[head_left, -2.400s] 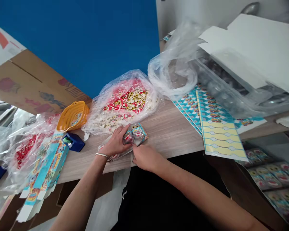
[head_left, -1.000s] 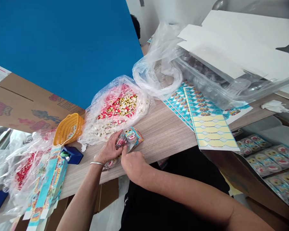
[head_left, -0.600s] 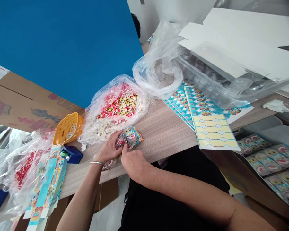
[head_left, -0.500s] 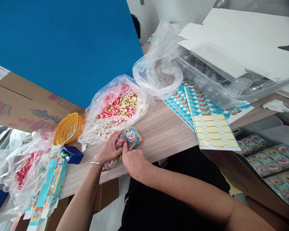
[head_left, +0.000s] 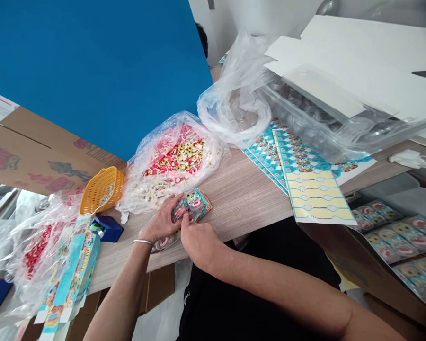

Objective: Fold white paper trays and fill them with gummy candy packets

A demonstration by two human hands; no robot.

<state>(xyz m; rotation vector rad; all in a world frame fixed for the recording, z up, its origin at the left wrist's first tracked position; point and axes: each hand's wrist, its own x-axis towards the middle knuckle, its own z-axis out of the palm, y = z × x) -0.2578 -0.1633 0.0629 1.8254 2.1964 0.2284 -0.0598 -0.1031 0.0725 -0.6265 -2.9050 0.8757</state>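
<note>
A printed display box (head_left: 206, 201) with blue and orange edges lies at the table's front edge, filled with clear round-bubbled candy packs (head_left: 194, 200). My left hand (head_left: 162, 221), with a bangle at the wrist, is closed over the packs from the left, its fingers curled down onto them. From the right, my right hand (head_left: 199, 240) presses its index finger on the same packs, the other fingers folded under. Both hands hide the middle of the box, and more packs show beneath the left palm.
Behind lies a clear bag of gummy candies (head_left: 184, 158), with a yellow basket (head_left: 102, 190) and blue tape dispenser (head_left: 108, 229) to its left. Sticker sheets (head_left: 314, 194), a clear plastic bin (head_left: 355, 135) and a carton of finished packs (head_left: 404, 237) are on the right.
The view has shifted very slightly. Both hands stay at the packs in nearly the same pose.
</note>
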